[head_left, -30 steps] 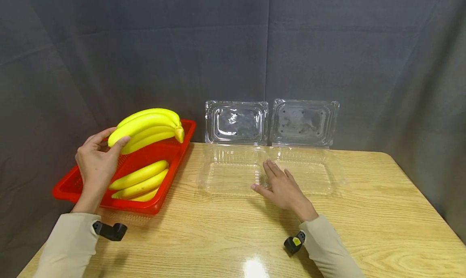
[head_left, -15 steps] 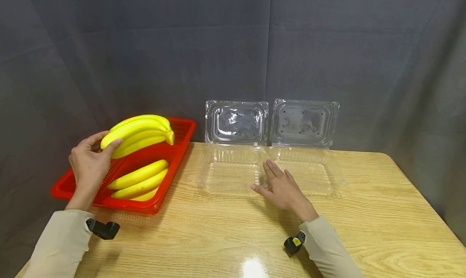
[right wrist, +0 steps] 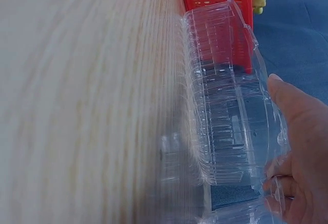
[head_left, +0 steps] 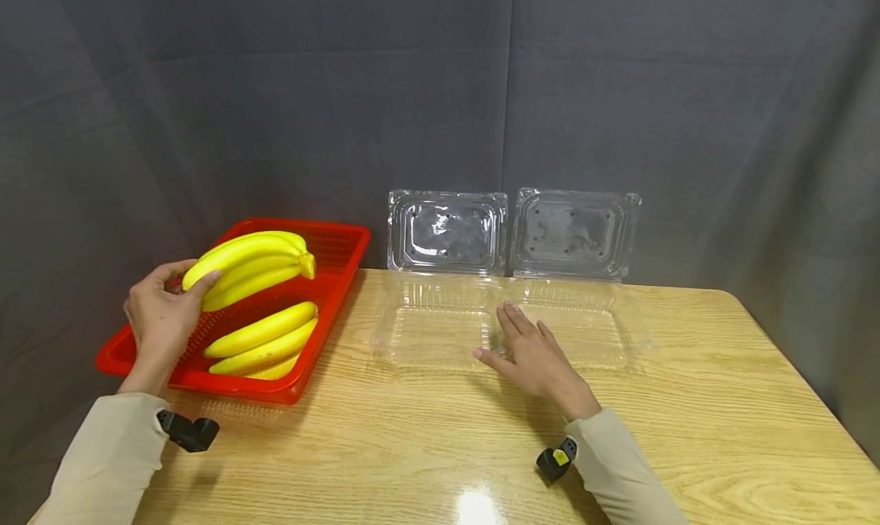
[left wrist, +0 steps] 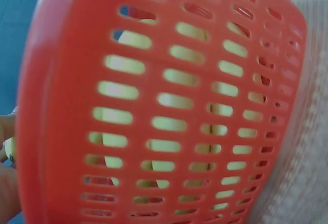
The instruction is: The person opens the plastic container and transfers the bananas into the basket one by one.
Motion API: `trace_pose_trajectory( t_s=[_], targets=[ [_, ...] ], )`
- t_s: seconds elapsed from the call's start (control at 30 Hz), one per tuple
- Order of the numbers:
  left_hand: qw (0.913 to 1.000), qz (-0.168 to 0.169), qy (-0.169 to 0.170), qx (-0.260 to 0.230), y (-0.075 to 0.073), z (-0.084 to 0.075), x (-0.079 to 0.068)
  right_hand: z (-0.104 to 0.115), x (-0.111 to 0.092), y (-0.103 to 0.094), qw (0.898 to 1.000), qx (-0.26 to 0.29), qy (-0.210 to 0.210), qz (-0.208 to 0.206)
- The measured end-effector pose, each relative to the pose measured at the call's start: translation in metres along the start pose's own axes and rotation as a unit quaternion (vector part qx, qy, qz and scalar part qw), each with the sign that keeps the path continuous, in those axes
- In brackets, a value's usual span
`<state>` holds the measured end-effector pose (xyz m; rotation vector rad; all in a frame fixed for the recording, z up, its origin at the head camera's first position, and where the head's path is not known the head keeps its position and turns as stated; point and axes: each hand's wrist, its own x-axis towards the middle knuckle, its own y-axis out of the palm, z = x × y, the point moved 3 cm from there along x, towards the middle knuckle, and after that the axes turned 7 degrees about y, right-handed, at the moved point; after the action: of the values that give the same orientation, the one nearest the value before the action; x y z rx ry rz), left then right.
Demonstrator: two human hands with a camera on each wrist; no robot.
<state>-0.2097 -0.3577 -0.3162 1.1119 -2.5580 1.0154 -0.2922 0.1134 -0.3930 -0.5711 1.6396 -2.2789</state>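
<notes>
My left hand (head_left: 160,307) pinches the blossom-end tips of a bunch of bananas (head_left: 247,269), its stem pointing right. This bunch hangs above the red basket (head_left: 237,386), where another bunch of bananas (head_left: 264,341) lies. In the left wrist view the basket's slotted wall (left wrist: 61,106) hides most of the hand. Two clear plastic clamshell containers (head_left: 440,328) stand side by side with lids up. My right hand (head_left: 536,357) rests where they meet, fingers extended and thumb spread. In the right wrist view, its thumb and fingertips touch the rim of a clear container (right wrist: 225,96).
The raised lids, a left lid (head_left: 447,231) and a right lid (head_left: 576,231), stand at the table's back edge before a grey curtain (head_left: 440,89). The wooden table (head_left: 385,448) extends in front and to the right. Each wrist wears a black camera (head_left: 189,431).
My left hand has moved left and down with the bunch of bananas, lowering it over the basket. My right hand and the containers have stayed put.
</notes>
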Motion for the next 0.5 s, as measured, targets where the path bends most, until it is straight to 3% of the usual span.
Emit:
trace_pose_trajectory(
  t_s=[0.5],
  targets=[
    [0.9978, 0.057, -0.027, 0.021, 0.008, 0.014, 0.003, 0.000, -0.001, 0.000, 1.000, 0.004, 0.001, 0.002]
  ],
)
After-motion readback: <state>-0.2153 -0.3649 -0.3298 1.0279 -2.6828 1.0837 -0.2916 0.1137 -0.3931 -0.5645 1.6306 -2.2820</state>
